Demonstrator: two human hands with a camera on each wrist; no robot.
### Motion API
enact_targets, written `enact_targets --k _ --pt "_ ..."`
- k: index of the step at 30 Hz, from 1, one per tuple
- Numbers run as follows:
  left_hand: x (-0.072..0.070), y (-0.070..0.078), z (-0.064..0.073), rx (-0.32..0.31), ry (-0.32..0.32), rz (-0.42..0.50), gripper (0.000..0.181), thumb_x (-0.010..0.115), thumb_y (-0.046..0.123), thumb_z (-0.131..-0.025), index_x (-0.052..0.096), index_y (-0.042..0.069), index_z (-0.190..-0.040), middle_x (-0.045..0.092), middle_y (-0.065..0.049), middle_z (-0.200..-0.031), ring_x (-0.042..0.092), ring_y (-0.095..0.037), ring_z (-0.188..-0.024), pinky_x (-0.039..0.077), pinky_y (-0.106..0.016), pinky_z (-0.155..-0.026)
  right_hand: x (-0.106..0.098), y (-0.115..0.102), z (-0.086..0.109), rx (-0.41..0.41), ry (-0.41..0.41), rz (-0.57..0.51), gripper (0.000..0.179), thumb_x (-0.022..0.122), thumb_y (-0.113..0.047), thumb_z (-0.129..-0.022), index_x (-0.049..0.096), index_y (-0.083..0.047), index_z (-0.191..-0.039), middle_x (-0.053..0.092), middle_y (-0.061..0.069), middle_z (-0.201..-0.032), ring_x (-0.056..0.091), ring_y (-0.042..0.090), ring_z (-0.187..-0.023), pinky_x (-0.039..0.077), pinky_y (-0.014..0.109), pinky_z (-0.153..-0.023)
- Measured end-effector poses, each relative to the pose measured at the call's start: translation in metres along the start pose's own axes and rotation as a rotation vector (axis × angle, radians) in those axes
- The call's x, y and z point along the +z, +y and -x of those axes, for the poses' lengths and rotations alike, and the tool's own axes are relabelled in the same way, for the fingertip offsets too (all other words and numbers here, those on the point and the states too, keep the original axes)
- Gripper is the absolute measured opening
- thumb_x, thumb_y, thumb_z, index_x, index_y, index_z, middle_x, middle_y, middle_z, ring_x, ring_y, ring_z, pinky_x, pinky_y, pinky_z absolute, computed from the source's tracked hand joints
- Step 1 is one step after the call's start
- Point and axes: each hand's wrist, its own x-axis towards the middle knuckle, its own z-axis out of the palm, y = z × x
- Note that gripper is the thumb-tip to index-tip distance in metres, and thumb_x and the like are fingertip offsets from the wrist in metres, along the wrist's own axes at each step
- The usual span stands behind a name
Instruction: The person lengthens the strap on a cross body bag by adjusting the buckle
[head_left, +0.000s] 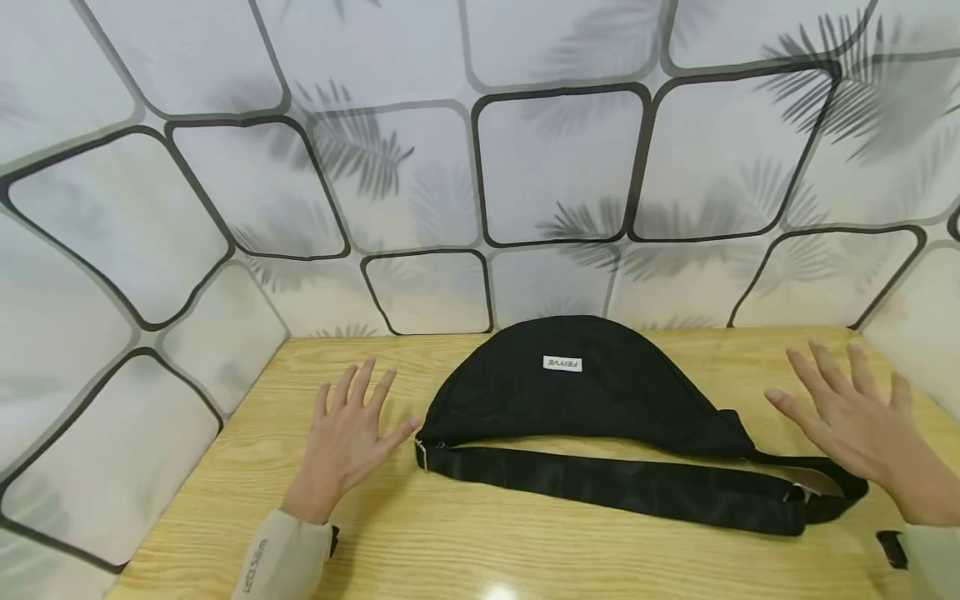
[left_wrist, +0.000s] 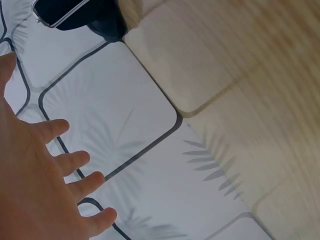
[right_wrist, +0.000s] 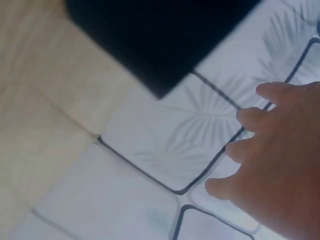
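Fingers (head_left: 363, 383) spread apart and empty, my left hand (head_left: 337, 450) and right hand (head_left: 858, 421) flank the black waist bag (head_left: 570, 404) in the head view; it lies on the tabletop (head_left: 450, 550), strap (head_left: 622, 487) towards me. I'd best take both ends together, strap included, so nothing trails. From the left wrist, my spread fingers are near the metal buckle (left_wrist: 70, 15). From the right wrist, they're apart too; I cannot tell what the dark shape (right_wrist: 155, 40) is.
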Motion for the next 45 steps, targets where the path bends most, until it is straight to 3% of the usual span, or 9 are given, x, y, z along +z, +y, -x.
enact_targets --k 3,6,9,12,17,20,24,34,45 --pt "-0.003 0.002 -0.002 -0.012 -0.017 0.021 0.075 0.061 0.054 -0.097 0.045 0.007 -0.153 0.036 -0.023 -0.157 0.035 -0.045 -0.141 0.029 -0.068 -0.108 -0.005 -0.007 -0.004 -0.020 -0.004 -0.033 0.077 0.037 -0.047 -0.109 0.000 -0.004 -0.162 -0.003 0.032 -0.162 -0.022 0.052 -0.144 -0.011 0.082 -0.100" --pt "-0.006 0.005 -0.004 -0.018 -0.025 0.052 0.072 0.065 0.045 -0.098 0.043 0.004 -0.153 0.037 -0.026 -0.156 0.039 -0.048 -0.138 0.036 -0.067 -0.104 -0.012 -0.018 -0.011 -0.053 0.001 -0.091 0.077 0.042 -0.044 -0.109 0.009 0.003 -0.160 0.005 0.036 -0.160 -0.011 0.058 -0.144 -0.006 0.082 -0.102" --pt "-0.010 0.007 -0.004 -0.024 -0.031 0.097 0.069 0.069 0.036 -0.098 0.043 0.002 -0.152 0.040 -0.028 -0.152 0.045 -0.050 -0.132 0.044 -0.067 -0.095 -0.019 -0.033 -0.018 -0.089 0.013 -0.164 0.074 0.052 -0.040 -0.106 0.027 0.011 -0.154 0.021 0.041 -0.154 0.015 0.064 -0.139 0.013 0.081 -0.102" --pt "-0.013 0.007 -0.003 -0.039 -0.051 0.152 0.068 0.070 0.031 -0.098 0.043 0.000 -0.152 0.044 -0.028 -0.149 0.049 -0.051 -0.127 0.048 -0.065 -0.090 -0.024 -0.049 -0.025 -0.137 0.059 -0.236 0.060 0.062 -0.032 -0.102 0.049 0.013 -0.139 0.045 0.041 -0.140 0.042 0.062 -0.123 0.035 0.073 -0.093" --pt "-0.017 0.009 -0.003 -0.077 -0.126 0.274 0.064 0.067 0.029 -0.100 0.042 -0.002 -0.151 0.049 -0.029 -0.144 0.058 -0.049 -0.115 0.051 -0.062 -0.085 -0.029 -0.075 -0.032 -0.185 0.089 -0.352 0.039 0.070 -0.020 -0.098 0.064 0.008 -0.123 0.065 0.031 -0.120 0.064 0.049 -0.102 0.052 0.060 -0.080" --pt "-0.020 0.009 -0.004 -0.108 -0.183 0.354 0.063 0.064 0.028 -0.102 0.041 -0.002 -0.152 0.049 -0.030 -0.143 0.060 -0.047 -0.113 0.051 -0.061 -0.086 -0.031 -0.090 -0.036 -0.199 0.053 -0.405 0.033 0.071 -0.019 -0.097 0.068 0.006 -0.119 0.068 0.026 -0.116 0.069 0.041 -0.097 0.058 0.045 -0.072" --pt "-0.021 0.009 -0.005 -0.147 -0.229 0.448 0.061 0.062 0.028 -0.103 0.041 -0.002 -0.152 0.051 -0.029 -0.142 0.058 -0.044 -0.119 0.050 -0.059 -0.089 -0.032 -0.108 -0.041 -0.207 0.007 -0.438 0.027 0.072 -0.018 -0.096 0.071 0.001 -0.115 0.071 0.018 -0.110 0.070 0.034 -0.093 0.055 0.033 -0.067" --pt "-0.021 0.007 -0.004 -0.169 -0.293 0.640 0.052 0.062 0.022 -0.104 0.046 -0.005 -0.146 0.057 -0.030 -0.134 0.063 -0.041 -0.114 0.052 -0.055 -0.091 -0.022 -0.146 -0.049 -0.257 -0.070 -0.572 0.022 0.072 -0.013 -0.096 0.071 0.003 -0.112 0.072 0.009 -0.104 0.068 0.024 -0.090 0.054 0.034 -0.073" --pt "-0.016 0.006 -0.003 -0.202 -0.309 0.720 0.045 0.063 0.018 -0.103 0.054 -0.008 -0.139 0.065 -0.026 -0.123 0.066 -0.040 -0.106 0.054 -0.051 -0.087 -0.008 -0.175 -0.058 -0.332 -0.158 -0.725 0.019 0.071 -0.012 -0.096 0.071 0.002 -0.109 0.072 0.006 -0.100 0.068 0.021 -0.088 0.056 0.034 -0.074"
